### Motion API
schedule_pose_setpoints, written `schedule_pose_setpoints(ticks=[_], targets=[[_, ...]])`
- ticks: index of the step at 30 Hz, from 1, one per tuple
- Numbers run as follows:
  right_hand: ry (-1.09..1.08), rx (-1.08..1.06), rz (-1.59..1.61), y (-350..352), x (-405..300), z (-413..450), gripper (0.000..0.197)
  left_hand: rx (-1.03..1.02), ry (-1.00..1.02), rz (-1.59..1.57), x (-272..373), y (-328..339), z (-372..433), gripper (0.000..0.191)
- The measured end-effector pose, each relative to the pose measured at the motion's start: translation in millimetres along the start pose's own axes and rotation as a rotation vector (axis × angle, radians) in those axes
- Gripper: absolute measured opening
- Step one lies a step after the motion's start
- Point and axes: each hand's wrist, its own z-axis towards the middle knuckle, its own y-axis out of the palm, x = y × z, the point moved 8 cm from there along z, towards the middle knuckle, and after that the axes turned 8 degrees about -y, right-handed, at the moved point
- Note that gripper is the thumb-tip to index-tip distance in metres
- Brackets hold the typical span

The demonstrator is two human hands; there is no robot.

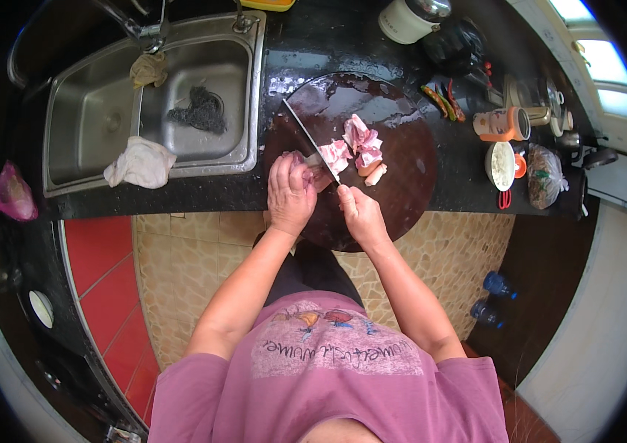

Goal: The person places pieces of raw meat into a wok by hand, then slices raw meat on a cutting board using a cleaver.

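My right hand (362, 215) grips the handle of a kitchen knife (309, 138), its blade slanting up and left over a round dark cutting board (402, 183). Under my left hand (291, 194) is a piece of raw meat (308, 171), pressed against the board just left of the blade. The palm and fingers hide much of that piece. On the right side of the blade lie several cut chunks of raw meat (363, 138), pink with pale fat or skin. A small pale piece (375, 174) sits at the near end of them.
A double steel sink (255, 111) is on the left, with a steel wool scourer (200, 111) inside and a white cloth (142, 162) over its front rim. Chili peppers (446, 101), an orange-handled mug (499, 124) and a white bowl (500, 166) stand right of the board, which overhangs the counter edge.
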Motion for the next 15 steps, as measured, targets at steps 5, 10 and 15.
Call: schedule_pose_setpoints(ticks=[5,10,15], targets=[[-0.013,-0.006,0.021,-3,10,0,0.052,0.038,0.02,0.056,2,1,-2,0.045],[-0.23,0.018,0.238,-17,-23,6,0.05,0.086,0.016,0.051,2,-5,-5,0.045],[-0.291,-0.004,0.151,-5,-13,19,0.055,0.133,0.047,0.06,7,-6,-5,0.046]])
